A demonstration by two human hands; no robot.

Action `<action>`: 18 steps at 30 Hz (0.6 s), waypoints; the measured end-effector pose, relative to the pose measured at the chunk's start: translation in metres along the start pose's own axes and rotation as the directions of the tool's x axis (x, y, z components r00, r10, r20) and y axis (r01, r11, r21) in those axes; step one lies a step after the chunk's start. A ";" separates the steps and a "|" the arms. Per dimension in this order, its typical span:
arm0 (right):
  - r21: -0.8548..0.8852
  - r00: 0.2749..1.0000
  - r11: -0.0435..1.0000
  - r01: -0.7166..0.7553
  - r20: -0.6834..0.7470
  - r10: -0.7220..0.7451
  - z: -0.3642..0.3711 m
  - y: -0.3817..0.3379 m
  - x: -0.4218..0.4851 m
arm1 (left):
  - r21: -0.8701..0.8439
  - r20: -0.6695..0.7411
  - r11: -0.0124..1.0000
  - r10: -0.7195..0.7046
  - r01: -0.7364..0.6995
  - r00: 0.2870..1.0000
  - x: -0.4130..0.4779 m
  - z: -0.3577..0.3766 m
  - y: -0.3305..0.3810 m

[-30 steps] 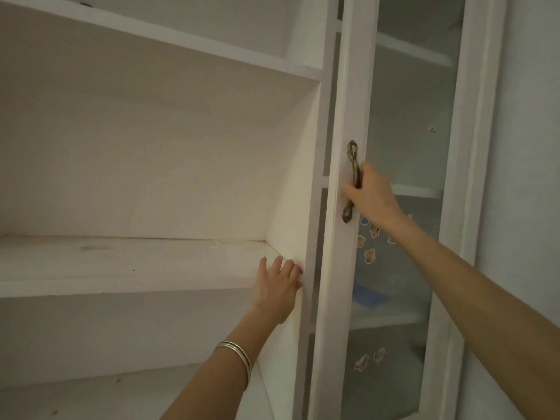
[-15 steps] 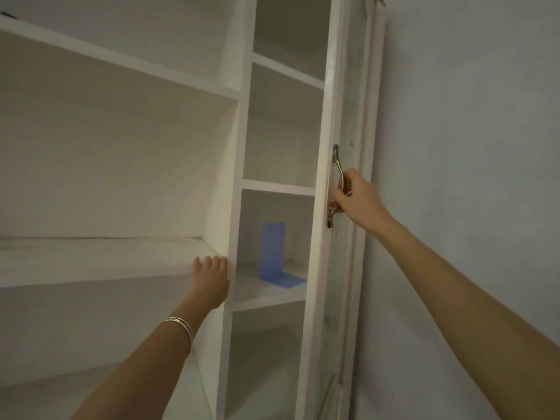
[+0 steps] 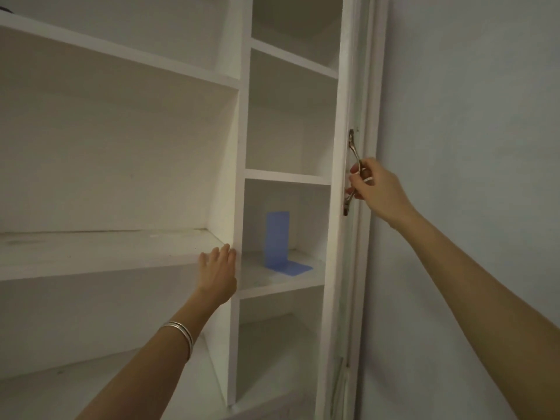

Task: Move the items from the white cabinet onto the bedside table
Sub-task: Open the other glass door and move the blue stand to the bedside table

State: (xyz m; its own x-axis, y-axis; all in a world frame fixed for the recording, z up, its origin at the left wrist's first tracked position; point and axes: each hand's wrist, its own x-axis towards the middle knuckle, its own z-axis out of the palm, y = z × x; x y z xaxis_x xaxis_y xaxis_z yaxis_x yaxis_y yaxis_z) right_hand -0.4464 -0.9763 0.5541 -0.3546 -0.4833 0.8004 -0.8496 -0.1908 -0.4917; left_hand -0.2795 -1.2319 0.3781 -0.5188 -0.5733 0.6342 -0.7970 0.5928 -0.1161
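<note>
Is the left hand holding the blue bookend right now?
No, the left hand rests with straight fingers against the cabinet divider, while the blue bookend stands untouched in the narrow compartment beside it.

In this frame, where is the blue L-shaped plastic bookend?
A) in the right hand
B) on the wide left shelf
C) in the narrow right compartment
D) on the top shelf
C: the blue L-shaped plastic bookend stands upright on a shelf in the narrow right compartment of the white cabinet, untouched; the right hand grips the metal door handle.
</note>
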 end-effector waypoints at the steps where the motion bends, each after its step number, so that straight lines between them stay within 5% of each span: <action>1: 0.000 1.000 1.000 0.004 -0.012 -0.004 -0.005 0.002 -0.002 | -0.006 0.006 1.000 0.010 -0.010 1.000 0.000 -0.001 -0.002; 8: 0.029 0.976 0.996 -0.089 -0.198 0.093 -0.049 0.028 -0.014 | 0.007 0.032 0.998 0.061 -0.062 0.998 -0.011 -0.007 -0.010; 12: 0.235 0.913 0.965 -0.119 -0.356 0.199 -0.060 0.028 -0.032 | 0.030 0.000 0.990 0.135 -0.135 0.991 -0.016 -0.001 -0.014; 18: -0.206 0.933 0.974 -0.092 -0.359 0.013 -0.044 0.054 -0.064 | 0.082 0.017 0.981 0.173 -0.174 0.985 -0.004 0.005 -0.010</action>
State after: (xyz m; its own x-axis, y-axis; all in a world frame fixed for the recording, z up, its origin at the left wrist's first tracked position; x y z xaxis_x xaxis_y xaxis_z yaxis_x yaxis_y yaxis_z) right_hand -0.4866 -0.9175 0.4916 -0.4818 -0.1471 0.8639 -0.8753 0.0350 -0.4822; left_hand -0.2711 -1.2380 0.3725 -0.6540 -0.4720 0.5911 -0.7175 0.6347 -0.2870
